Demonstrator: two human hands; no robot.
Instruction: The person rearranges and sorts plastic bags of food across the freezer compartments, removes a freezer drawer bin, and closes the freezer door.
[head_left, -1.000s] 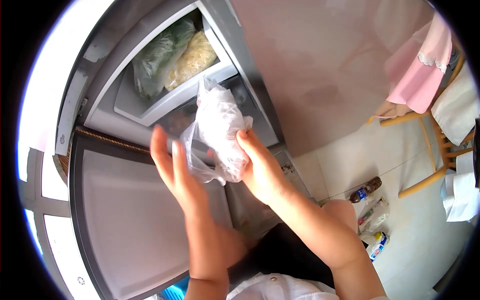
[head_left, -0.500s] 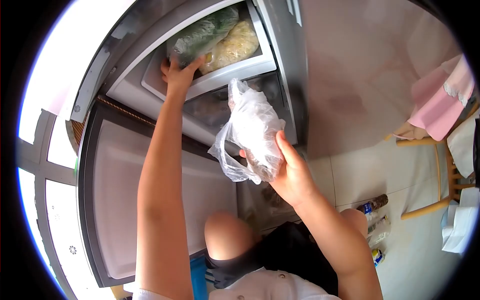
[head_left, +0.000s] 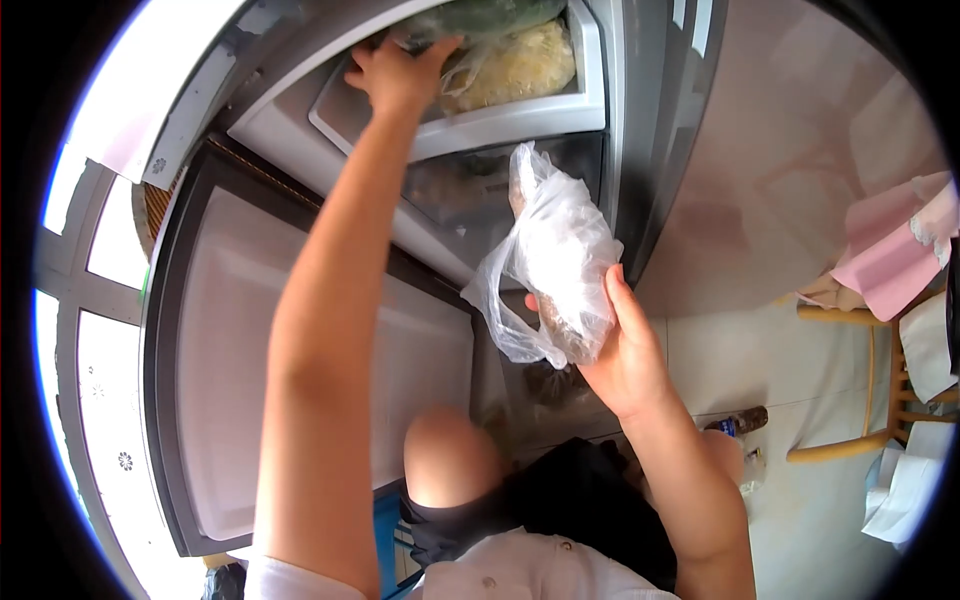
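My right hand [head_left: 632,350] is closed round a thin white plastic bag [head_left: 565,250] with a lumpy brownish thing partly showing inside. The bag's loose handles hang toward the left. Up in the pulled-out refrigerator drawer [head_left: 510,128], my left hand [head_left: 402,75] reaches in with its fingers spread. Its fingertips are at the near end of a clear bag of something green [head_left: 490,15]. Beside that lies a bag of pale yellow, shredded-looking food [head_left: 525,68]. What the left fingertips touch at the back is partly hidden.
Below the open drawer is a darker, see-through drawer [head_left: 460,195] with unclear contents. The open refrigerator door [head_left: 300,400] stands at left. A wooden chair [head_left: 850,450] and a bottle [head_left: 745,420] are on the right. More bagged items lie low, beyond my knees.
My left hand has gone deeper into the drawer, and the green bag sits farther back. The view has shifted; the right hand still holds the white bag.
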